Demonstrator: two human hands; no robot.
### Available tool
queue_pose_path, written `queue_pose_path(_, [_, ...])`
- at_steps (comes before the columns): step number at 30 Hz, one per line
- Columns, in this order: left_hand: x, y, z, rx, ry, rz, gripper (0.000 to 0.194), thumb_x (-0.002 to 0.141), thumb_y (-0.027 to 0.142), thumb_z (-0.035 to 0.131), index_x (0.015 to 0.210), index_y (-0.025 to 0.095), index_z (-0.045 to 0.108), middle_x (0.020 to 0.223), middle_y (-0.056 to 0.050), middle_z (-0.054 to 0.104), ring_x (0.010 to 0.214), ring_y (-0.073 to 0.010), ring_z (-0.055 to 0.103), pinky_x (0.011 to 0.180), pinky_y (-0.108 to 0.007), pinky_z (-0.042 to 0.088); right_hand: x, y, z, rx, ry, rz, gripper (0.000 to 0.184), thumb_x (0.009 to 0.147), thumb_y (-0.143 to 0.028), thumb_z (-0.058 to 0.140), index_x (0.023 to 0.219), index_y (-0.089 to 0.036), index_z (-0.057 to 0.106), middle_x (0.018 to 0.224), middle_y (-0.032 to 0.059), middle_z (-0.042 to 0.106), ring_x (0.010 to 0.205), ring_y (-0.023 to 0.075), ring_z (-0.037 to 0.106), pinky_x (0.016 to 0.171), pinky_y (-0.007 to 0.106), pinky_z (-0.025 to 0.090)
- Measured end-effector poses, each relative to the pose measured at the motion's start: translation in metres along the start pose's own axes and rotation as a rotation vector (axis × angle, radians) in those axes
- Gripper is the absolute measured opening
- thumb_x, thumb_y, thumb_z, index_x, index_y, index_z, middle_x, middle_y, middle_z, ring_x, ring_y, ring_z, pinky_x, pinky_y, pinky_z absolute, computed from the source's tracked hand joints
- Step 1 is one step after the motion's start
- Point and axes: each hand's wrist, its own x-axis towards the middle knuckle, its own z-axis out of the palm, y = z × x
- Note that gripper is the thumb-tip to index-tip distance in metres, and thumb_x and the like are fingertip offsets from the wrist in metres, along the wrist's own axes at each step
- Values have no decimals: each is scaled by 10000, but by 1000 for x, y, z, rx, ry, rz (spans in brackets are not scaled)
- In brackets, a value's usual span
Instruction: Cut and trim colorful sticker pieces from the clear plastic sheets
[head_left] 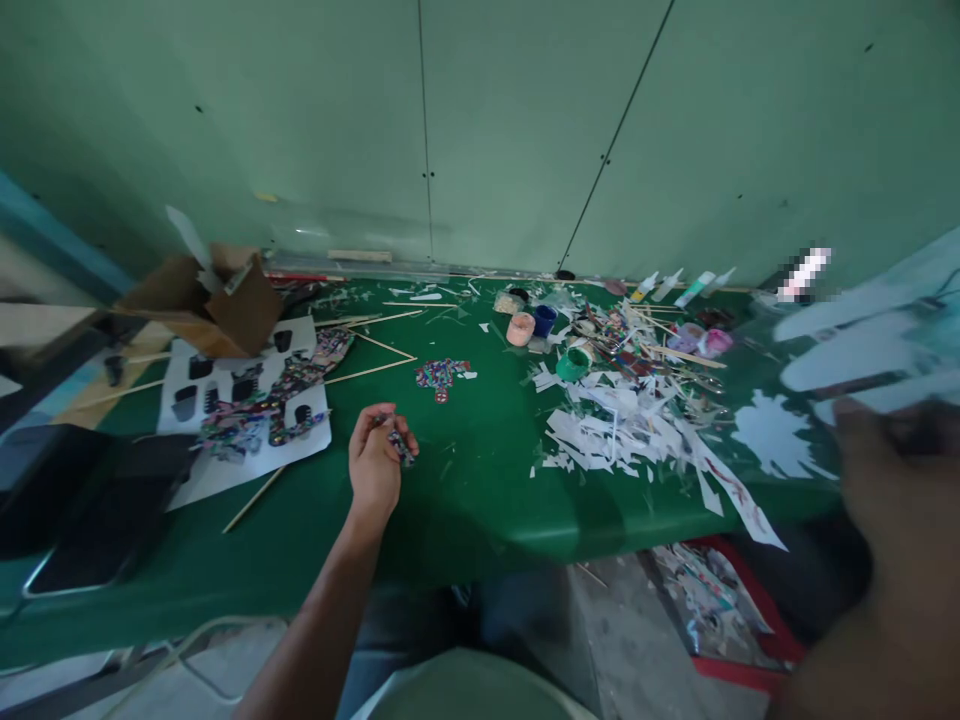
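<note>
My left hand (377, 462) is above the green table near its front edge, its fingers closed around a small multicoloured patterned piece (401, 449). Just beyond it on the cloth lies a patterned cutout (442, 376) of similar colours, with a small round part at its lower end. My right hand (889, 470) is at the far right, smeared by motion and partly cut off by the frame. It is close to large white paper cutouts (840, 350); whether it grips one is not clear. A white jagged-edged cutout (776, 437) lies to its left.
White paper scraps (611, 425) are heaped right of centre, behind them open paint pots (520, 329) and glue bottles (694, 289). On the left are a cardboard box (206, 310), a printed sheet (311, 440), thin wooden sticks (255, 498) and a dark phone (112, 520). A red bin (731, 670) stands below.
</note>
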Motion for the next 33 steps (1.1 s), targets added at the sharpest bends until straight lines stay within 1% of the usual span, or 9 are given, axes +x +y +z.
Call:
queue_pose_path(2, [0,0,-1,-12,-1,6,168,707,214,613,864,187,563,638,42,554,465,-97,545,420,-221,448,6,-11,7,-31,32,119,313,858,-500,408,726,-254,550,574,51,444,565,286,528,510,357,294])
queue_pose_path(4, [0,-1,-1,-23,0,11,167,714,216,617,870,185,564,639,43,554,462,-96,547,422,-220,453,7,-30,15,-18,199,66,313,801,-491,510,641,-228,565,518,62,485,537,258,527,489,342,274])
queue_pose_path(9, [0,0,-3,-31,67,68,237,740,266,651,947,201,557,708,37,594,477,-104,590,424,-221,486,-15,-112,30,247,216,-354,206,840,-346,597,716,-194,657,765,51,662,599,142,557,472,251,306])
queue_pose_path(12, [2,0,-6,-42,136,102,282,754,294,659,1003,221,551,715,39,599,450,-102,578,384,-208,462,-32,-167,49,333,159,-518,160,878,-250,553,781,-204,672,768,16,652,505,91,464,450,251,274])
queue_pose_path(14, [2,0,-7,-78,155,115,284,753,284,659,1008,224,550,684,49,580,428,-94,553,376,-205,450,-36,-199,68,364,99,-637,202,923,-217,483,936,-209,684,826,31,651,540,94,489,471,251,303])
queue_pose_path(20, [3,0,-10,-143,152,119,287,723,213,636,989,219,528,660,55,582,424,-93,541,415,-221,462,-36,-271,117,279,-310,-831,468,954,-90,264,1331,-222,507,1052,124,623,749,167,620,570,273,409])
queue_pose_path(23, [4,1,-10,-158,164,142,280,719,219,631,967,223,502,672,56,602,417,-99,543,413,-227,456,-39,-287,129,298,-544,-844,341,946,-196,391,1225,-189,587,1111,151,612,798,196,648,620,294,457])
queue_pose_path(27, [5,1,-11,-131,216,190,256,730,268,669,915,206,502,711,44,639,439,-84,559,436,-212,466,-48,-278,132,417,-609,-860,316,924,-412,469,1163,-271,620,1082,66,666,828,194,663,625,278,471])
queue_pose_path(33, [6,2,-9,-24,169,239,238,765,316,675,933,197,557,714,21,654,406,-73,516,363,-193,403,-56,-241,126,825,-671,-556,244,912,-315,465,997,-255,685,915,20,726,771,161,651,649,238,436])
